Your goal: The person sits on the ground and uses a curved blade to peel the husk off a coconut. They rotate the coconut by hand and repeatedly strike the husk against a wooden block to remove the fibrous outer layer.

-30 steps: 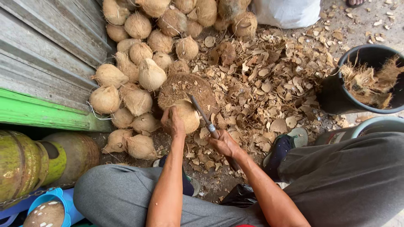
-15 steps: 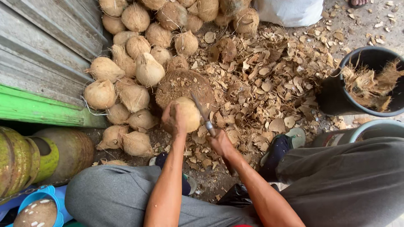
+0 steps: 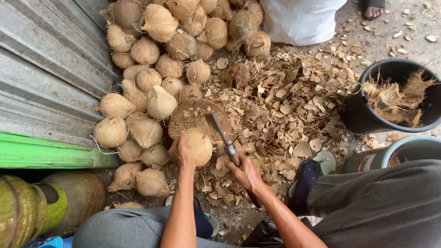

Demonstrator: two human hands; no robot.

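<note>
My left hand (image 3: 180,150) grips a pale husked coconut (image 3: 198,145) that rests on a round brown chopping block (image 3: 190,117). My right hand (image 3: 243,171) is shut around the wooden handle of a knife (image 3: 219,131). Its blade lies over the block, just right of the coconut's top. Both forearms reach forward from my lap.
A heap of husked coconuts (image 3: 161,55) lies along a grey corrugated wall (image 3: 41,78). Shell chips (image 3: 285,105) cover the ground. A black bucket of husk fibre (image 3: 399,94) stands at right, a white sack (image 3: 301,18) behind. Green gas cylinders (image 3: 50,206) sit at lower left.
The knife blade has lifted slightly off the coconut and now lies beside its top. My left hand still grips the same coconut on the block.
</note>
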